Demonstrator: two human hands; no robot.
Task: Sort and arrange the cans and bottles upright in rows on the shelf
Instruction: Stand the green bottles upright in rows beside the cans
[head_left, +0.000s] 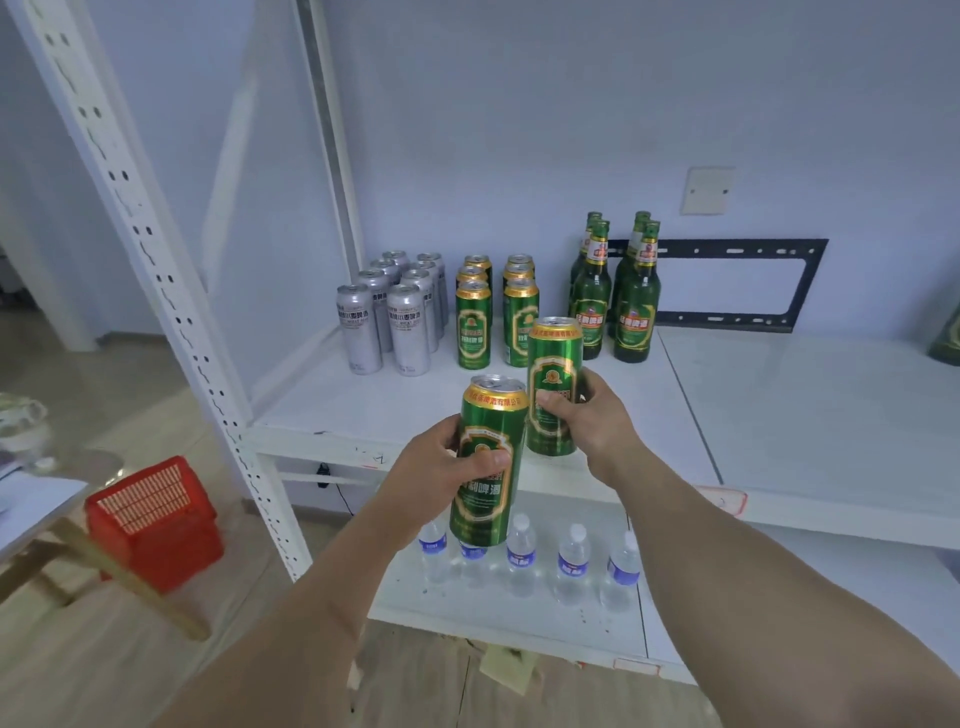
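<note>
You hold one green can upright in each hand, in front of the shelf (779, 415).
Your left hand (441, 467) grips the nearer can (485, 462), hiding part of its label; your right hand (587, 415) grips the farther can (551, 384) at one o'clock, which covers a bottle (589, 306) behind.

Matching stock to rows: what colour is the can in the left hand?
Green with a gold top band, seen in the head view: can, left hand.

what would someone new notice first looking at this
Two green cans held up in front of the shelf: the left hand grips the nearer green can, the right hand the farther green can. Behind them, on the white shelf, stand tidy rows of silver cans, green cans and green bottles.
</note>
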